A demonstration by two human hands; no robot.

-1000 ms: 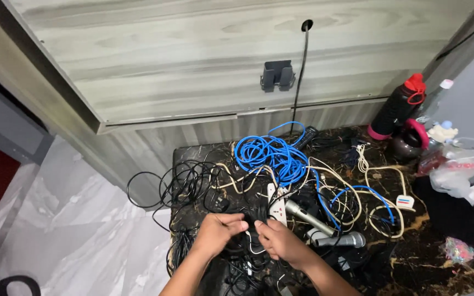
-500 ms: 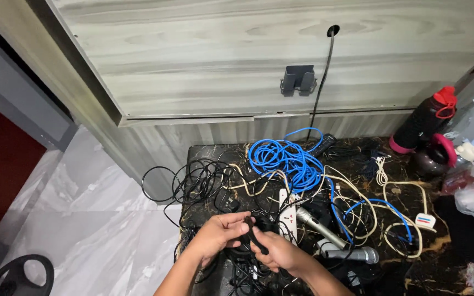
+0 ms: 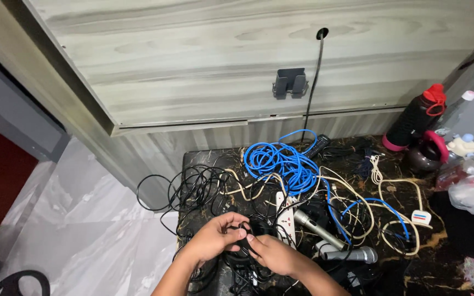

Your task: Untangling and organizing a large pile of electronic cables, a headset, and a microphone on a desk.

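Glossy dark marble-look table (image 3: 440,257), matt grey wood-grain wall panel (image 3: 204,60), shiny metal microphones (image 3: 352,254), smooth blue rubbery cable (image 3: 281,161).

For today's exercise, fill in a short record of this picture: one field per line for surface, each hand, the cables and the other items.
surface: dark marbled table against a pale wood-grain wall
left hand: left hand pinching a black cable at the table's near edge
right hand: right hand gripping the same black cable
cables: coiled blue cable at the back, loose black cable loops hanging over the left edge, cream cable
other items: white power strip, two silver microphones, black bottle with red cap
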